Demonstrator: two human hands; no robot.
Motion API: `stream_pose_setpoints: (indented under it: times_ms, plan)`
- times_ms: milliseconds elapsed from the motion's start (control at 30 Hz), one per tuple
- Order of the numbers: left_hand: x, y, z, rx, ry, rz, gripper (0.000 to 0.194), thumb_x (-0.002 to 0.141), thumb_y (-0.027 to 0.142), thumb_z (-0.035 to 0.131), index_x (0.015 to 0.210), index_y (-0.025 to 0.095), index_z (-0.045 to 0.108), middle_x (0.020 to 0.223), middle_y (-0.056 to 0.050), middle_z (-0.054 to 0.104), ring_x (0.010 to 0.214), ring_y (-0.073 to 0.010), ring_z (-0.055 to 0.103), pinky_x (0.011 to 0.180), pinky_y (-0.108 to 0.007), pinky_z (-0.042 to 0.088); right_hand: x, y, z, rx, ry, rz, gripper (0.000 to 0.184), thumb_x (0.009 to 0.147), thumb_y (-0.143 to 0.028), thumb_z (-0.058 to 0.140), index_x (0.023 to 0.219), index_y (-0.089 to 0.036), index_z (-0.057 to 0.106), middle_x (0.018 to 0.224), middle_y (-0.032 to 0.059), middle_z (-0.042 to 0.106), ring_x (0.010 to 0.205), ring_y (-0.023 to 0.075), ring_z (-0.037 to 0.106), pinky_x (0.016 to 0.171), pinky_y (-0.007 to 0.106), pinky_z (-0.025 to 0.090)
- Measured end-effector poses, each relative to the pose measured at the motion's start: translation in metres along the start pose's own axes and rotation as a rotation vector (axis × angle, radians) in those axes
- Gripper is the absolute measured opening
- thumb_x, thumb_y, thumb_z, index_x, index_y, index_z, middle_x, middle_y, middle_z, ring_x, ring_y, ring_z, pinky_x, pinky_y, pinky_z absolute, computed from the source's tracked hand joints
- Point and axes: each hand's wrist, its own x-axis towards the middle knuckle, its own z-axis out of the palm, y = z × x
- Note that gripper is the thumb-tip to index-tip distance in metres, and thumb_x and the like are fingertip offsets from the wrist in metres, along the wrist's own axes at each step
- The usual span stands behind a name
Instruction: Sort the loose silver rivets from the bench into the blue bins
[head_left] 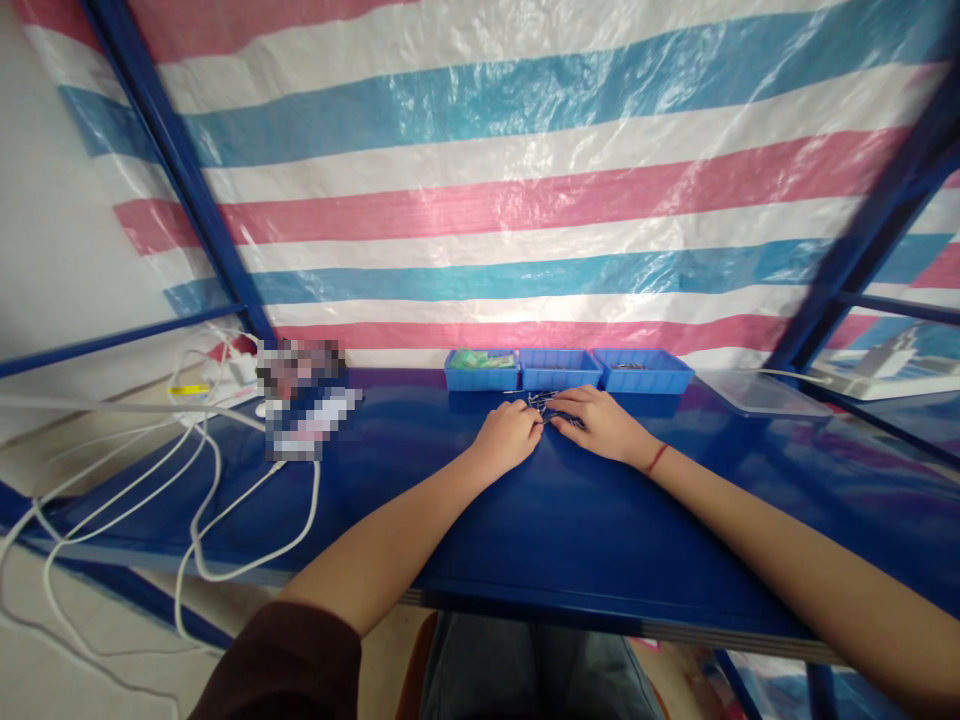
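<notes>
A loose pile of thin, shiny metal pieces (534, 399), perhaps screws or nails, lies on the blue tabletop (570, 530). My left hand (508, 436) rests at the pile's left side with its fingers curled in. Whatever those fingers pinch is hidden. From the right, my right hand (598, 421) reaches over the pile, fingers stretched out and slightly apart, touching some pieces. Just behind stand three blue bins in a row. Green packets fill the left bin (481, 381); small metal pieces show in the middle bin (560, 380) and the right bin (649, 382).
White cables (217, 520) loop over the table's left side, beside a blurred-out item (307, 400). A clear plastic lid (757, 392) lies at the back right. Blue metal posts (187, 190) frame a striped plastic sheet (487, 220) behind the table.
</notes>
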Motion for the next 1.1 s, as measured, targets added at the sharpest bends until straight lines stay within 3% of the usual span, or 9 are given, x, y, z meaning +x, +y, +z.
stream_pose_setpoints:
  times_ms: [300, 733, 1100]
  plan:
    - [0.0, -0.002, 0.0, -0.035, -0.004, 0.005, 0.024, 0.086, 0.027, 0.044, 0.088, 0.021, 0.067, 0.085, -0.005, 0.062, 0.08, -0.019, 0.058, 0.077, -0.032, 0.046, 0.002, -0.006, 0.007, 0.067, -0.059, -0.05, 0.025, 0.089, -0.024, 0.043, 0.088, -0.018, 0.067, 0.087, 0.0085, 0.067, 0.083, 0.0191, 0.058, 0.079, 0.034, 0.041]
    - [0.0, -0.003, 0.002, -0.041, 0.032, 0.004, 0.021, 0.085, 0.028, 0.047, 0.085, 0.021, 0.067, 0.083, -0.005, 0.062, 0.079, -0.0184, 0.057, 0.075, -0.03, 0.045, 0.002, -0.011, 0.004, -0.022, -0.099, -0.086, 0.024, 0.09, -0.023, 0.04, 0.085, -0.017, 0.063, 0.084, 0.009, 0.063, 0.082, 0.0194, 0.055, 0.078, 0.033, 0.038]
    - [0.0, -0.002, 0.0, -0.116, 0.042, -0.027, 0.017, 0.082, 0.028, 0.051, 0.085, 0.02, 0.065, 0.084, -0.004, 0.061, 0.079, -0.0172, 0.058, 0.075, -0.029, 0.045, 0.002, -0.013, 0.003, 0.006, -0.058, -0.059, 0.024, 0.091, -0.022, 0.037, 0.089, -0.015, 0.06, 0.086, 0.011, 0.061, 0.085, 0.0209, 0.055, 0.079, 0.034, 0.04]
